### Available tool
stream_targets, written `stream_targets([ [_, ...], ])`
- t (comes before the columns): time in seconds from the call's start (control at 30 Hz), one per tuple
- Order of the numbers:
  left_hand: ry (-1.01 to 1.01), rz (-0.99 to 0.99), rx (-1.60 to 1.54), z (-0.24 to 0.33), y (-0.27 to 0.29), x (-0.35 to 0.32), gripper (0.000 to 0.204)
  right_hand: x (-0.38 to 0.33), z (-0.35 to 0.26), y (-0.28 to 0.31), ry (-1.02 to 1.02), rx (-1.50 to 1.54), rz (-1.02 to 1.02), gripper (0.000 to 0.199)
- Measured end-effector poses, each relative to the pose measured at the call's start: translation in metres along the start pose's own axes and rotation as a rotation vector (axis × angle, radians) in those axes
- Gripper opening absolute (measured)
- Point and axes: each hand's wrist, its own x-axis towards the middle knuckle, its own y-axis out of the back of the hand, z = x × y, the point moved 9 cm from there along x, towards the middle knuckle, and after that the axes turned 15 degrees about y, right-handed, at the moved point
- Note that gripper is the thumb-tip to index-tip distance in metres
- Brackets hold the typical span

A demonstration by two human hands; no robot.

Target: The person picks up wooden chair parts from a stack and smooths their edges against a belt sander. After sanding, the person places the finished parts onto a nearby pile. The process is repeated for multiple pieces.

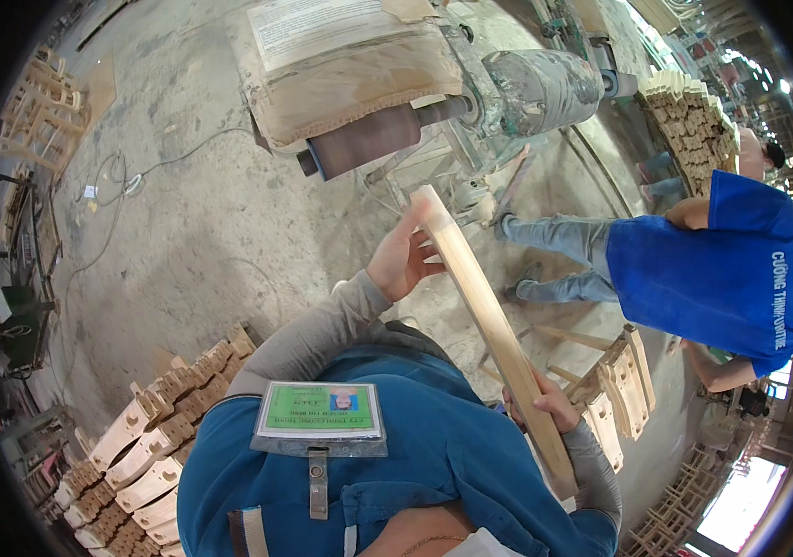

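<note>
Centre frame: long pale slat point(494, 325) runs diagonal from upper centre to lower right. Left hand point(403, 260) grips its top end, right hand point(545, 401) clasps it near the bottom. Sander drum point(369, 139) above; stacked wood parts point(150, 446) lower left; co-worker in blue point(712, 269) at right.

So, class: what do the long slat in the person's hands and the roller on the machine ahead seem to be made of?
Long slat: looks like bare, unfinished wood, pale and matte, with faint lengthwise grain.
Roller: probably a sanding sleeve, a dull reddish-brown, rough-looking surface; its core is hidden.
</note>
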Motion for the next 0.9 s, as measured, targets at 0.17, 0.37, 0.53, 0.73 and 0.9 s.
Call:
stream_targets([
  [0.17,-0.065,0.126,0.154,0.008,0.016,-0.006,0.046,0.027,-0.001,-0.013,-0.108,0.150,0.027,0.072],
  [0.37,-0.011,0.116,0.097,0.028,0.031,0.003,0.044,0.077,-0.010,-0.036,-0.144,0.251,0.056,0.061],
  [0.53,0.014,0.146,0.044,0.042,0.046,0.007,0.041,0.097,-0.017,-0.049,-0.226,0.252,0.119,0.056],
  [0.73,0.029,0.141,0.055,0.063,0.062,0.018,0.042,0.123,-0.025,-0.059,-0.217,0.241,0.122,0.056],
  [0.9,0.029,0.177,0.038,0.066,0.070,0.024,0.042,0.127,-0.027,-0.062,-0.219,0.250,0.158,0.055],
])
